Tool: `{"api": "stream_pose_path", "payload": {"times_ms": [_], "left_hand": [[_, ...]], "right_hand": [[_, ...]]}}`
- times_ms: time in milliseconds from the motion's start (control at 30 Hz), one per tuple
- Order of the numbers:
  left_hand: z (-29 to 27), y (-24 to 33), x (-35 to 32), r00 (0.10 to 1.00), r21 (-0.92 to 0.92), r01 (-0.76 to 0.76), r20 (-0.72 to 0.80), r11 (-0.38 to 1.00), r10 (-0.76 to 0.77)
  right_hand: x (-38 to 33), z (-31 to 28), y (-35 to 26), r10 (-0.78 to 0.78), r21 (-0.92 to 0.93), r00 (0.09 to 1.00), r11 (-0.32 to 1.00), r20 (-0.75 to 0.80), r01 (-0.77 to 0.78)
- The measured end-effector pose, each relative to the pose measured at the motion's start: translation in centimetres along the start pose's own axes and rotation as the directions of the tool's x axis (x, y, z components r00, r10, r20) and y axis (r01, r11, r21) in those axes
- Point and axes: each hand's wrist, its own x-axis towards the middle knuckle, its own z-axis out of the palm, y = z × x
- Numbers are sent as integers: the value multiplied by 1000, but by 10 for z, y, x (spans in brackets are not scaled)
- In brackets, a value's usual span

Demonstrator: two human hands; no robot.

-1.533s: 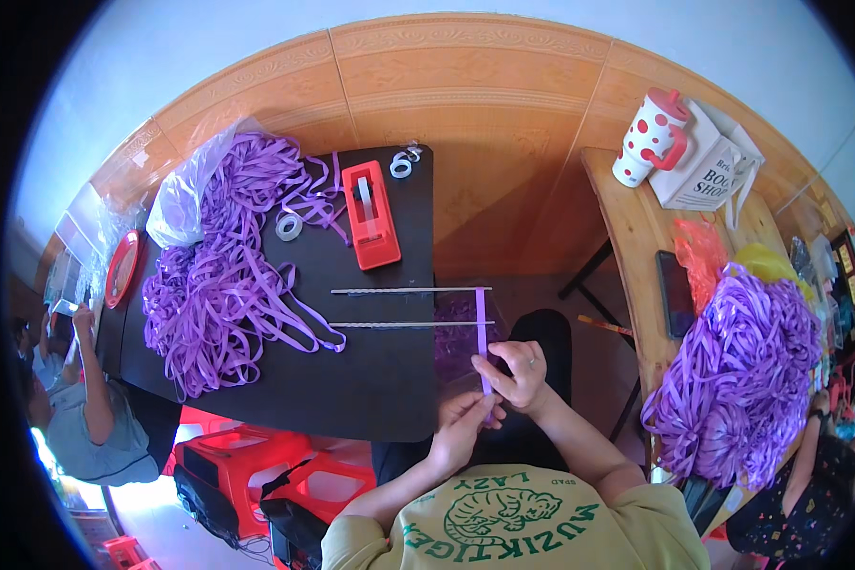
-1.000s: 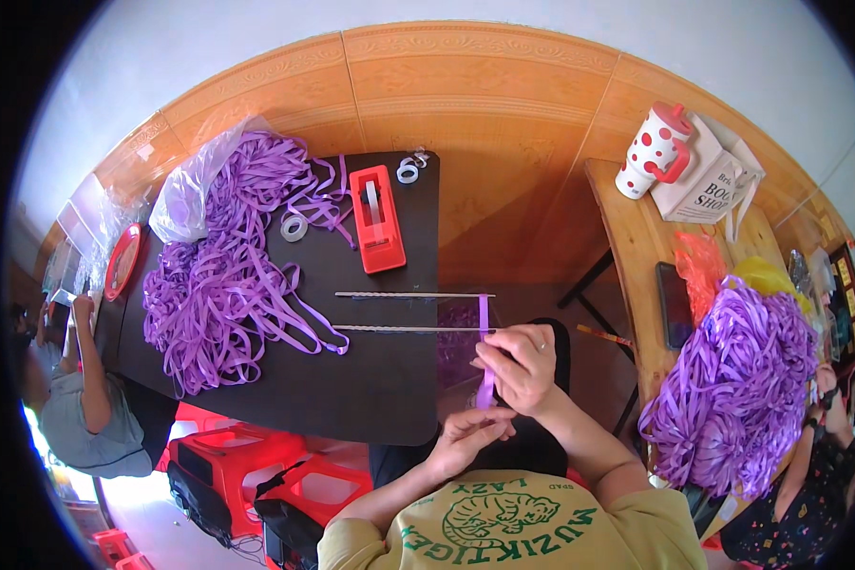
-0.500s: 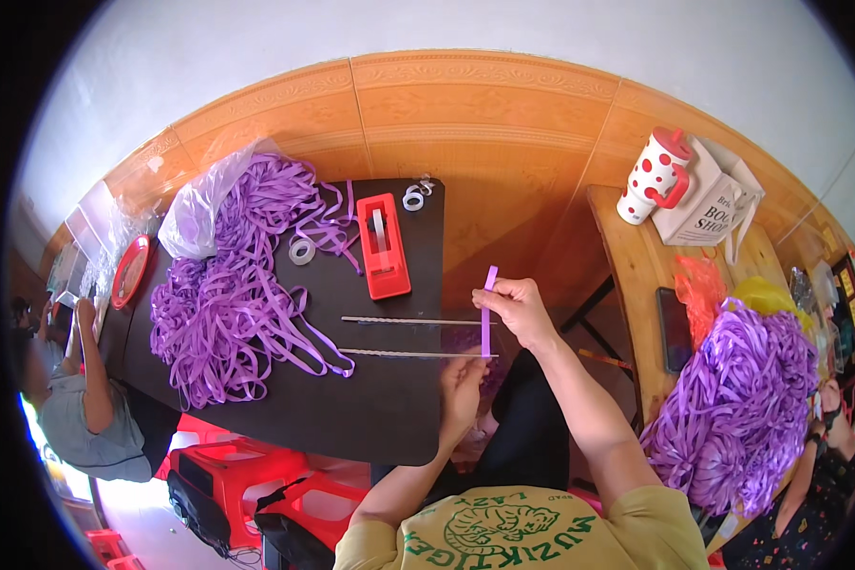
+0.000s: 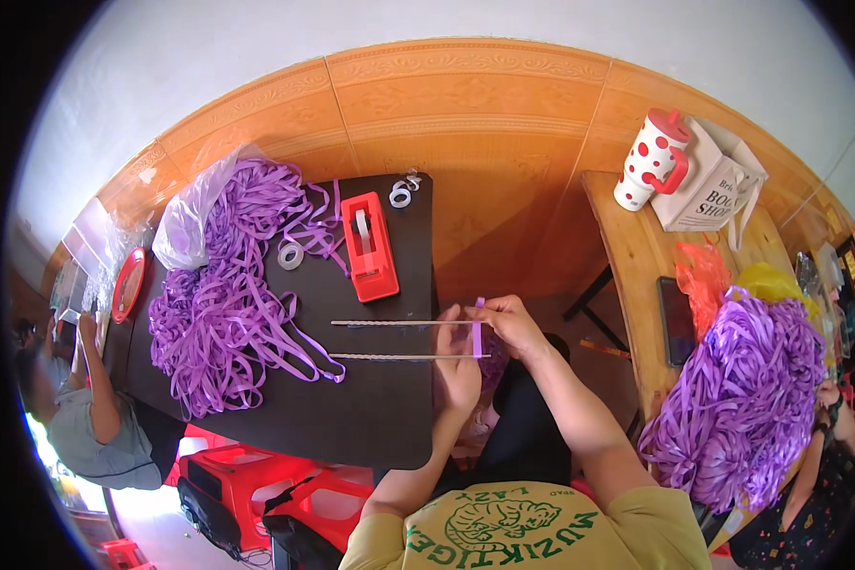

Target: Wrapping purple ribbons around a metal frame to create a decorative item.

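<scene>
Spreading over the black table (image 4: 370, 418): heap of purple ribbon (image 4: 228, 313), red tape dispenser (image 4: 370, 245), two thin rods (image 4: 404, 340) lying parallel. Right hand (image 4: 511, 326) pinching a short purple ribbon strip (image 4: 478, 338) upright at the rod ends, left hand (image 4: 461, 366) closed on its lower end, beside the table's edge.

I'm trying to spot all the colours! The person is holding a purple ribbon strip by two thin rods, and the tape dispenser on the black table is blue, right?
Almost. The tape dispenser is red, not blue, as the head view shows. The rest holds: the right hand and left hand hold a purple ribbon strip by the two thin rods on the black table.
</scene>
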Motion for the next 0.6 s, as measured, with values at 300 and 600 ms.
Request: {"api": "stream_pose_path", "payload": {"times_ms": [300,600], "left_hand": [[-9,2,-1,959,-216,260,175,941,-225],[-16,7,-8,933,-343,347,217,873,-286]], "right_hand": [[-46,-2,44,207,211,976,959,-63,-190],[-93,22,30,-257,28,959,965,-119,262]]}}
